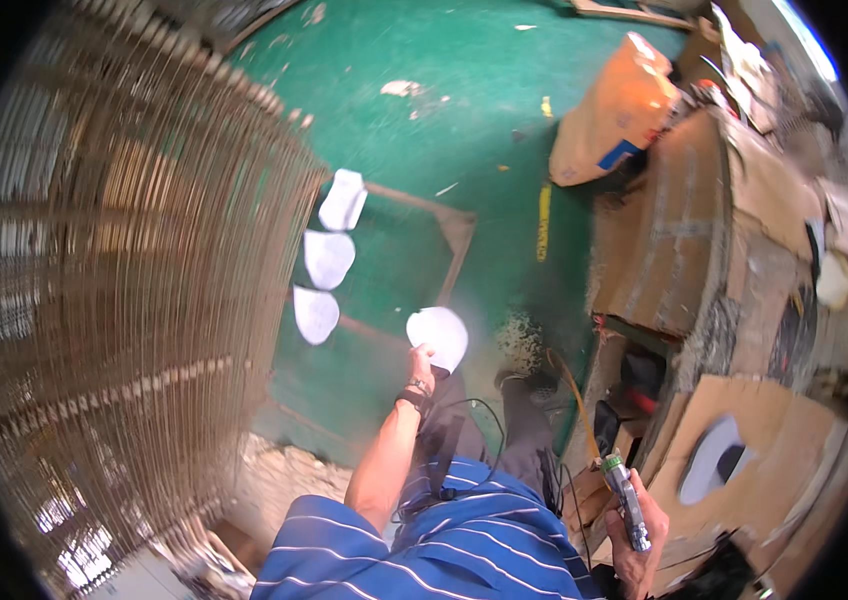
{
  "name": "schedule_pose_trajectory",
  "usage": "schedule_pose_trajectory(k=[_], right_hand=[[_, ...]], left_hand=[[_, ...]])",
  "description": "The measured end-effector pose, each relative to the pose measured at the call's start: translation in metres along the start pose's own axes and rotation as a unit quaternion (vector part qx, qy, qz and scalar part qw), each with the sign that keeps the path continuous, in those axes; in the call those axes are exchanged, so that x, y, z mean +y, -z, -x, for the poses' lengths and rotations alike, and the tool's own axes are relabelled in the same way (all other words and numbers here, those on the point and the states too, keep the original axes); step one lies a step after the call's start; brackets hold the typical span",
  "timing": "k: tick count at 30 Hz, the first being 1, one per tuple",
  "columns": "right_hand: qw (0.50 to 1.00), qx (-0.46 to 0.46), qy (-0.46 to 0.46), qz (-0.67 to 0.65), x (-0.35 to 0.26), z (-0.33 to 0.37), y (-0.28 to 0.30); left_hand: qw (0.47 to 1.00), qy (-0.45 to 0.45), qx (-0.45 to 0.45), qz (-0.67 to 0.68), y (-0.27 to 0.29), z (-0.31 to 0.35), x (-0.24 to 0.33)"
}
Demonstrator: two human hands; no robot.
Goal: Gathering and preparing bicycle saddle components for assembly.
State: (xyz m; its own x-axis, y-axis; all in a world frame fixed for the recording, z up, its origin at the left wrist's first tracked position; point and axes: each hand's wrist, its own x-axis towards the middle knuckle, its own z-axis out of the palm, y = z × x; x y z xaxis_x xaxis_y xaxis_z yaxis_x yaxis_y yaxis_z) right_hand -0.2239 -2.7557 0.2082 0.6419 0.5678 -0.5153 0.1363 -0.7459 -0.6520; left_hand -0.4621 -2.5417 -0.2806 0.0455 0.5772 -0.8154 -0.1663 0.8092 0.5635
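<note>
In my left hand (422,372) is a flat white rounded piece (441,338), gripped at its lower edge between thumb and fingers and held out over the floor. My right hand (639,530), at the lower right, is wrapped round a small silver hand tool with a green end (626,500); its exact kind is unclear. Three similar white pieces, an upper one (342,200), a middle one (329,260) and a lower one (316,315), sit in a row along the edge of a wire rack (234,200), left of my left hand.
A cardboard-covered bench (664,230) runs along the right. On its near cardboard sheet (774,440) lies a pale oblong piece with a dark patch (712,460). A full orange sack (612,115) stands at the far right on the green floor (464,130). An orange hose (576,395) hangs beside the bench.
</note>
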Motion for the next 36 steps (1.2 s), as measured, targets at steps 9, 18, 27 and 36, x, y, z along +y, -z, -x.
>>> schedule_pose_trajectory(k=[9,18,27,36], right_hand=[[0.981,-0.163,0.065,0.078,-0.065,-0.027,-0.115],[0.94,-0.237,0.176,0.173,-0.012,-0.01,-0.133],[0.943,-0.226,0.126,0.209,0.031,0.048,-0.158],[0.925,-0.3,0.06,0.227,0.057,0.064,-0.289]], left_hand=[[0.95,0.014,0.181,0.256,0.17,0.026,0.04],[0.855,-0.086,0.231,0.456,0.234,0.115,-0.017],[0.821,-0.074,0.272,0.497,0.337,0.079,-0.081],[0.829,-0.101,0.334,0.437,0.495,-0.048,-0.038]])
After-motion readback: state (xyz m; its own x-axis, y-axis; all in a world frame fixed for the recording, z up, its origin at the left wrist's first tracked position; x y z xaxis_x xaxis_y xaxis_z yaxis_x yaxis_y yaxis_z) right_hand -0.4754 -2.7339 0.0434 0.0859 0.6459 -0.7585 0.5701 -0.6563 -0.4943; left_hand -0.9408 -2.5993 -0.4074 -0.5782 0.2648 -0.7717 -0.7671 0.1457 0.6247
